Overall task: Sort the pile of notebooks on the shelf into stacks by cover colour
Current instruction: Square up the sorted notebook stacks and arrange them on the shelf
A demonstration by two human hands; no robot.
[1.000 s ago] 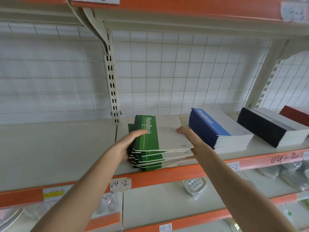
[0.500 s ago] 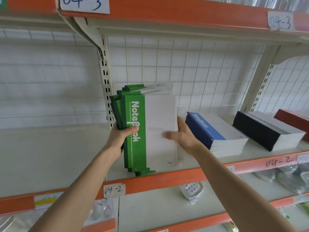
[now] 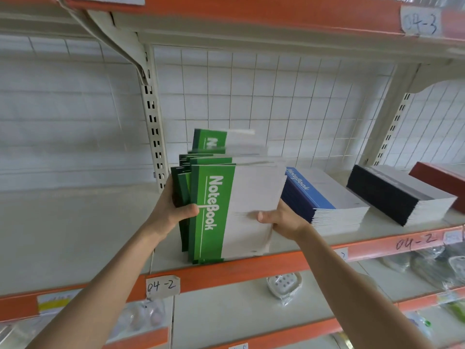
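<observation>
A bundle of green notebooks (image 3: 214, 210) stands upright on its lower edge on the cream shelf (image 3: 75, 235), front cover facing me. My left hand (image 3: 173, 210) grips the spine side, thumb over the front cover. My right hand (image 3: 281, 217) grips the open-page side, thumb on the white part of the cover. One notebook sticks up higher at the back of the bundle, blurred. To the right lie a blue notebook stack (image 3: 324, 200), a black stack (image 3: 400, 197) and a red stack (image 3: 442, 177) at the frame edge.
An orange shelf lip (image 3: 251, 270) with a "04-2" label runs in front of the bundle. A slotted upright (image 3: 153, 127) and a wire grid back stand behind it. The shelf below holds packaged goods (image 3: 284, 285). Bare shelf surface lies left of the bundle.
The green notebooks went from lying flat to standing on edge between both hands. Since half a second ago they have dropped lower and look more even, with one still sticking up.
</observation>
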